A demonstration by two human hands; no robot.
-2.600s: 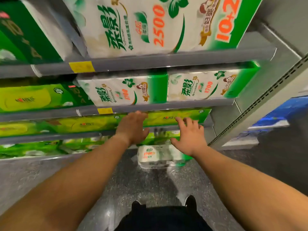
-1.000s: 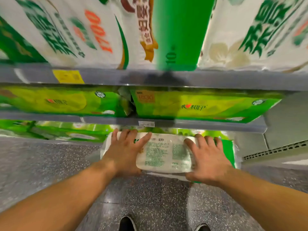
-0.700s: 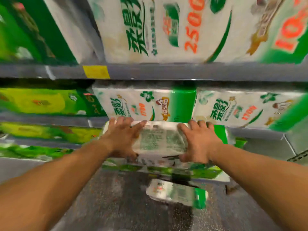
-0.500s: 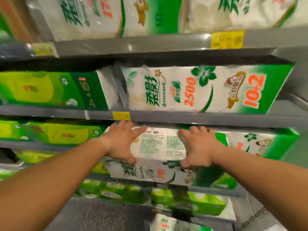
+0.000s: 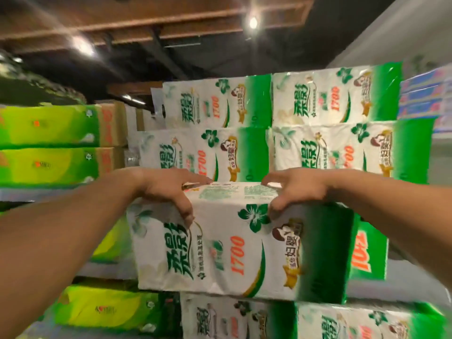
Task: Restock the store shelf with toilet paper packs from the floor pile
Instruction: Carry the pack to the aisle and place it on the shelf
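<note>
Toilet paper pack (image 5: 234, 245), white-green, marked "1700"

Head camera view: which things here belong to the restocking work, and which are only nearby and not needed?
Belong to the job:
- held toilet paper pack, marked 1700
- left hand and right hand, gripping its top edge
- stacked 1700 packs on the top shelf

Just nearby:
- yellow-green packs at left
- cardboard boxes
- ceiling lamp

white-green floral pack (image 5: 234, 250), lime-yellow packs (image 5: 49, 145)
</note>
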